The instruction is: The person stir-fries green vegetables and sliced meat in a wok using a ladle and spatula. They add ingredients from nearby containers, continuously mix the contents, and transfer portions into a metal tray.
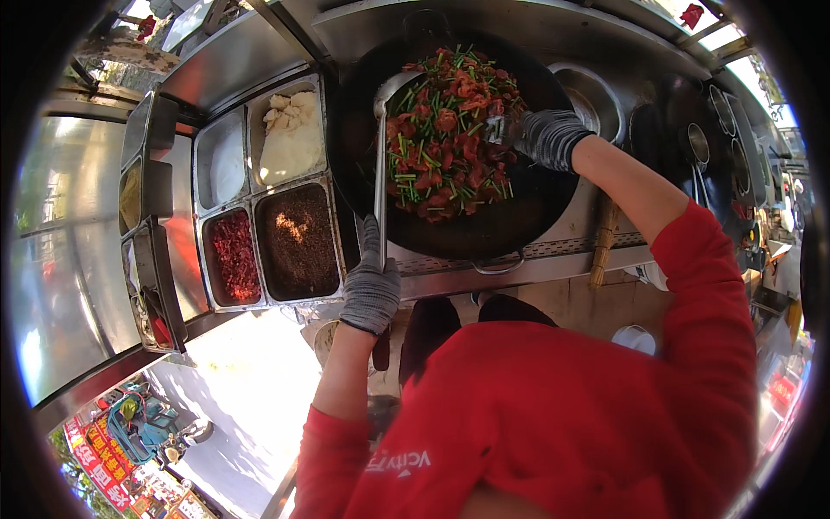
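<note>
My left hand [372,294], in a grey knit glove, is closed round the long handle of a metal ladle [380,173]. The ladle's bowl rests at the left edge of a heap of reddish meat slices and cut green stalks [450,130] in a big black wok [536,221]. Over the wok's right side, my gloved right hand [553,138] is closed on a clear, shiny piece [498,130] whose kind I cannot make out; its front end is over the food. My right fingers are partly hidden by the glove's back.
Left of the wok stand metal bins: white powder [226,160], pale paste [290,130], chopped red bits [235,259] and dark brown seasoning [298,242]. Behind my right hand is a metal pot [596,95]. A bamboo brush [605,246] hangs at the counter's front edge; a strainer [698,143] lies farther right.
</note>
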### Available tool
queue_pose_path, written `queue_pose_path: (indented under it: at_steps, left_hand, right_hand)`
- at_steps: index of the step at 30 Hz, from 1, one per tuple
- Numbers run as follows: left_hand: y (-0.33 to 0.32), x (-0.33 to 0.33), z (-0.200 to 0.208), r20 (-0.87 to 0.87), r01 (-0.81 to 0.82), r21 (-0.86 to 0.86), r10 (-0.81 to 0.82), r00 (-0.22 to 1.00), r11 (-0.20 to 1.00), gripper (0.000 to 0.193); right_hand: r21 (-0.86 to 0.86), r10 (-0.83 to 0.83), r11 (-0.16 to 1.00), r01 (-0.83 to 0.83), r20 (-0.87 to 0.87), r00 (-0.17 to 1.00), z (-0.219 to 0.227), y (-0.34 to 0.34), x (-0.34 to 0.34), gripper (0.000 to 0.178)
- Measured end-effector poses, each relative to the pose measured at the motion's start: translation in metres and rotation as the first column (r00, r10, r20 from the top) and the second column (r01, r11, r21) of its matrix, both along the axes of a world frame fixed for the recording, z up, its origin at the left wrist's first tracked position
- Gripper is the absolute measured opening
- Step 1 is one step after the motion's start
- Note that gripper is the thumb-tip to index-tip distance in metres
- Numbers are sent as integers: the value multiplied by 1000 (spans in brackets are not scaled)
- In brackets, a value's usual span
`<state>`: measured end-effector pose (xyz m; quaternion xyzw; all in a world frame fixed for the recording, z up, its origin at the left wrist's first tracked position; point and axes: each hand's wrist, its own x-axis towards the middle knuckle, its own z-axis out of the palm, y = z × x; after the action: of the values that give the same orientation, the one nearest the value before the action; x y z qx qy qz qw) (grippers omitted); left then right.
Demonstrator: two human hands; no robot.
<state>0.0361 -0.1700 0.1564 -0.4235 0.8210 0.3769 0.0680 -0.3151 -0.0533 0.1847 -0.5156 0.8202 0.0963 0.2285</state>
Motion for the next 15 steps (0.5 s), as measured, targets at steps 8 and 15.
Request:
queue_pose_path:
  at_steps: [8,15]
  left_hand:
    - [-32,-63,-45,27,-17,54,15,1000,998,70]
    - [-1,-23,-24,-76,134,-291,-163,984,947,74]
  right_hand:
    - [414,-258,878,240,-15,966,44,57,-35,33]
    - [53,-208,976,212,-76,975,-2,27,11,43]
